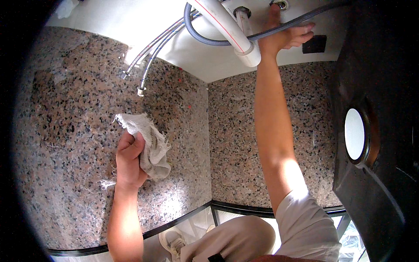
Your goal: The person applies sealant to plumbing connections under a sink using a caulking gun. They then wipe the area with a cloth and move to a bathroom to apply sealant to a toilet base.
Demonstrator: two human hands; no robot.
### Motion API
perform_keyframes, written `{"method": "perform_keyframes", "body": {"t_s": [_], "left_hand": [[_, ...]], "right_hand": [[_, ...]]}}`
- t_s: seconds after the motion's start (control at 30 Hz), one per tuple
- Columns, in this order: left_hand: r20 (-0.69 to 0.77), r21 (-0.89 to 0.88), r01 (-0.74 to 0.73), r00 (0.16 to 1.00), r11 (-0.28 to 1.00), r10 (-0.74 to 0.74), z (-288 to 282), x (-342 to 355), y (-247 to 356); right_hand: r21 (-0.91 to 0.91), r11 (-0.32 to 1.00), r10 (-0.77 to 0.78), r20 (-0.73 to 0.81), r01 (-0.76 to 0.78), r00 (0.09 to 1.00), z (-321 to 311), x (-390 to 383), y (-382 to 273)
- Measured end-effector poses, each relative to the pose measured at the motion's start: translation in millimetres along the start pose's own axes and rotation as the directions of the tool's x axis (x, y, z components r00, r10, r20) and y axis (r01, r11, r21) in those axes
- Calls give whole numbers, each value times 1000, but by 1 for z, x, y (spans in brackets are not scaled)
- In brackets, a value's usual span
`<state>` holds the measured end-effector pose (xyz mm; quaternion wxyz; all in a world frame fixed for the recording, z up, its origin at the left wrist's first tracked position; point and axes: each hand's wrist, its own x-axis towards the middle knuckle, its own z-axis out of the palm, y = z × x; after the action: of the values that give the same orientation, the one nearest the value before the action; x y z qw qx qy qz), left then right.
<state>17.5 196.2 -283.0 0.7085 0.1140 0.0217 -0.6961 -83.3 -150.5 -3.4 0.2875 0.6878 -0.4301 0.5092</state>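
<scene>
A frayed, greyish-white cloth (155, 153) is bunched in my left hand (131, 159), which is closed round it over the speckled granite surface. My right arm stretches far forward to the white wall. There my right hand (279, 39) has its fingers apart, the thumb raised to a small round metal fitting (280, 4) at the top edge. Whether the thumb presses on it I cannot tell. A grey flexible hose (301, 19) crosses in front of this hand. Beside my right wrist ends a white plastic pipe (227, 28) with a red stripe.
Two braided metal hoses (150, 56) hang loose over the granite (78, 131) at the left. Behind the white pipe a short pipe stub (243, 19) meets the wall. A dark panel (379, 196) with a round white opening (355, 134) stands at the right. Loose threads (106, 184) lie by my left wrist.
</scene>
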Motion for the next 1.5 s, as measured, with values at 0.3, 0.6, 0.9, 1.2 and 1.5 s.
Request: {"method": "perform_keyframes", "body": {"t_s": [0.3,0.6,0.9,1.2,1.5], "left_hand": [[-18,32,-5,1000,999,5,1,0,0],[-45,23,5,999,1000,-4,-5,0,-2],[-18,45,4,1000,999,-4,6,0,1],[18,-118,6,1000,993,-4,4,-1,5],[73,-220,44,997,974,-28,4,-6,11]], "right_hand": [[-9,1000,-13,16,13,1000,-1,-6,2],[12,995,-99,-50,99,994,3,-6,12],[-79,994,-78,-83,72,993,-1,-3,12],[632,742,150,167,-222,975,-122,-90,-22],[398,381,64,889,-834,454,-216,-251,-108]]}}
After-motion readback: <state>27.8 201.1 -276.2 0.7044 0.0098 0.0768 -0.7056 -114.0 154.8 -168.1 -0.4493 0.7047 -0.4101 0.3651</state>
